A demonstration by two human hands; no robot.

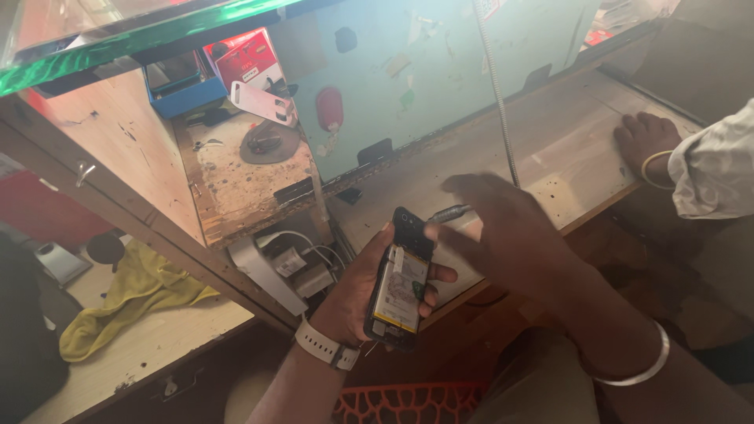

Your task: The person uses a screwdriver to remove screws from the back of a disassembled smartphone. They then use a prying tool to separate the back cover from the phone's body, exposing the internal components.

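- Opened smartphone (402, 283) with back cover off, battery and inner parts showing, held upright just in front of the wooden workbench (550, 133).
- Left hand (363, 290) clamped around the phone from its left side, thumb across the lower front, white wristband on the wrist.
- Right hand (503, 235) just right of the phone, fingers loosely spread and blurred, touching a slim metal tool tip (452, 212) near the phone's top; grip on it cannot be told.
- Another person's hand (646, 141) flat on the workbench, well right of the phone.
- Yellow cloth (133, 302) far left of the phone.
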